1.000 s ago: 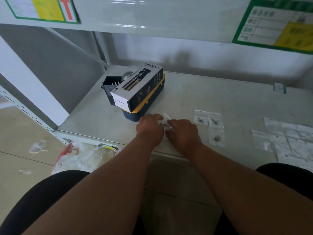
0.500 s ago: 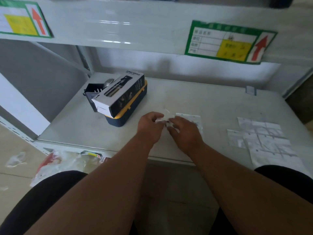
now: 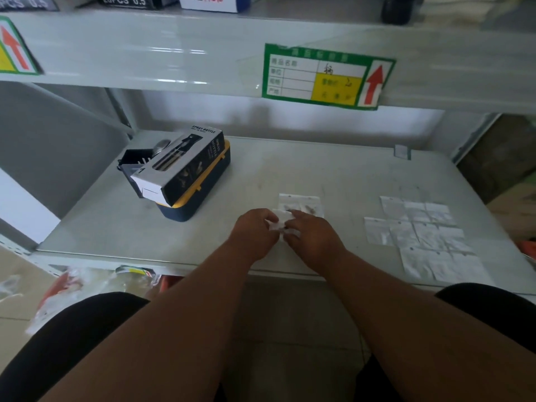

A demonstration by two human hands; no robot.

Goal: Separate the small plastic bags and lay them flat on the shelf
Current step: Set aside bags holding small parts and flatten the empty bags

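Both hands meet over the middle of the grey shelf [image 3: 304, 169]. My left hand [image 3: 255, 232] and my right hand [image 3: 311, 236] pinch a small clear plastic bag [image 3: 280, 220] between them, just above the surface. Behind the hands lie small bags with dark contents [image 3: 301, 203], flat on the shelf and partly hidden by my fingers. To the right, several empty clear bags [image 3: 420, 230] are laid flat side by side in rows.
A spray bottle box [image 3: 179, 166] lies on a navy and yellow case [image 3: 200, 195] at the left, with a dark container [image 3: 133, 159] behind it. An upper shelf with a green label [image 3: 324, 78] overhangs. Plastic-wrapped goods [image 3: 72, 288] lie on the floor below left.
The view has tilted up and to the left across the frames. My hands have lifted slightly off the shelf and now hold the bag between their fingertips.
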